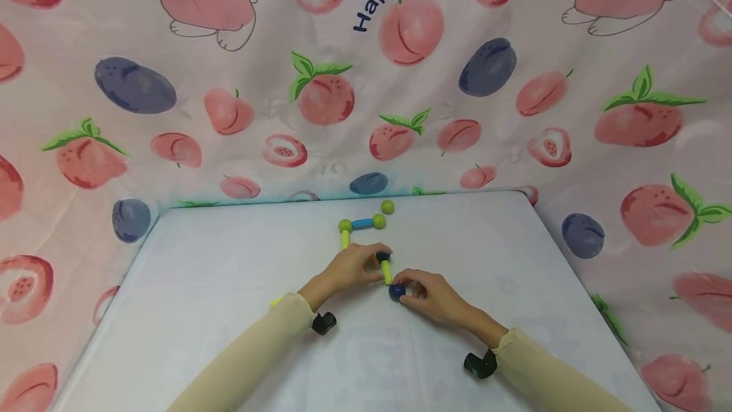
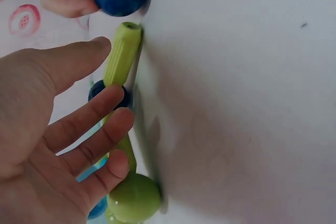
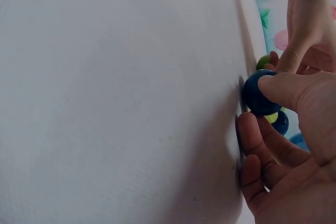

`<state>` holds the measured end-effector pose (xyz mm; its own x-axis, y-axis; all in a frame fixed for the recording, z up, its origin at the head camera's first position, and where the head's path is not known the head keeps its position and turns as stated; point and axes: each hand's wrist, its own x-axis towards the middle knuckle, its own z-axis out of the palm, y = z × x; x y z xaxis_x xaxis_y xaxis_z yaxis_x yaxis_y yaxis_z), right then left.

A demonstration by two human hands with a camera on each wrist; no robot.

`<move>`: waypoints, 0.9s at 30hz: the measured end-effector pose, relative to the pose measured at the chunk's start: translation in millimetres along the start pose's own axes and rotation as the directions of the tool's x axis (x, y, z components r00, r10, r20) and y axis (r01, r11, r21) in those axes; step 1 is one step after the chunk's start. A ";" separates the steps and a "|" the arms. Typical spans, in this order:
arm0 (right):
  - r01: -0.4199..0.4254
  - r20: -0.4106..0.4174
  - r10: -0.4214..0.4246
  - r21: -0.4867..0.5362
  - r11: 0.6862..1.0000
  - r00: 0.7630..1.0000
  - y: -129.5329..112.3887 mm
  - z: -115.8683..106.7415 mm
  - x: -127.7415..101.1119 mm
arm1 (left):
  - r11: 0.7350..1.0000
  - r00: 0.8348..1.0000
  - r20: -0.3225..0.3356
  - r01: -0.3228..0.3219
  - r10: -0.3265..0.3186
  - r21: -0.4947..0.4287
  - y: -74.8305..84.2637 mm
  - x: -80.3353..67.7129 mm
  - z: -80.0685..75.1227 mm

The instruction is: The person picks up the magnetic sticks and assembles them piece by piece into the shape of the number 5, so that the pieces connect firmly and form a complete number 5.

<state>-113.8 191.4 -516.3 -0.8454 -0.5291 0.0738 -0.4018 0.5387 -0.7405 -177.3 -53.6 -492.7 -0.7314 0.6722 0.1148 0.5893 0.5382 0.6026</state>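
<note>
With thumb and finger, my right hand (image 1: 431, 294) pinches a dark blue ball (image 1: 397, 292) low over the table. My left hand (image 1: 357, 266) curls its fingers at another dark blue ball (image 1: 383, 257), partly hidden by them. From that ball a ridged yellow-green rod (image 2: 124, 53) points toward the right hand's ball. Its hollow end shows in the left wrist view, a small gap away from that ball. The left thumb lies beside this rod. Behind the left hand, a yellow-green rod (image 1: 345, 240) runs to a green ball (image 1: 345, 226).
A blue rod (image 1: 363, 224) links that green ball to a second green ball (image 1: 379, 221). Another green ball (image 1: 387, 207) lies near the back edge of the white table (image 1: 474, 234). A yellow piece (image 1: 276, 302) shows partly behind the left sleeve. Fruit-print cloth (image 1: 246, 62) hangs behind.
</note>
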 end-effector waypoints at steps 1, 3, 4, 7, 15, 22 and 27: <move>0.000 -0.001 0.000 -0.001 1.000 1.000 -0.1 0.0 0.0 | 1.000 1.000 -0.001 -0.005 0.005 0.006 -0.1 0.5 1.6; 0.001 -0.001 -0.001 -0.003 1.000 1.000 -0.3 0.1 -0.1 | 1.000 1.000 -0.001 -0.011 0.011 0.022 -0.2 1.0 4.2; 0.001 -0.002 -0.001 -0.003 1.000 1.000 -0.3 0.1 -0.1 | 1.000 1.000 0.000 -0.011 0.011 0.029 -0.5 1.2 5.4; 0.007 -0.004 -0.007 0.003 1.000 1.000 0.4 0.2 -0.4 | 0.999 1.000 0.003 -0.008 0.008 0.035 -0.5 1.2 7.8; 0.029 -0.015 -0.029 0.012 1.000 0.999 3.6 0.7 -2.5 | 0.999 0.999 0.033 0.006 -0.008 0.047 2.9 -0.3 11.8; 0.036 -0.024 -0.035 0.005 0.999 0.999 2.5 -0.2 -4.9 | 0.994 0.999 0.024 0.020 -0.023 0.107 4.2 -0.9 17.1; 0.028 -0.024 -0.028 -0.003 1.000 0.999 2.5 0.5 -4.8 | 0.992 1.000 0.014 0.014 -0.016 0.128 3.2 -0.1 20.7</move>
<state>-110.5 194.9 -518.9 -0.8419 -0.5280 0.1111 -0.4268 0.5258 -0.7358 -168.2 -41.4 -507.2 -0.7357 0.6708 0.0937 0.6180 0.6083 0.4980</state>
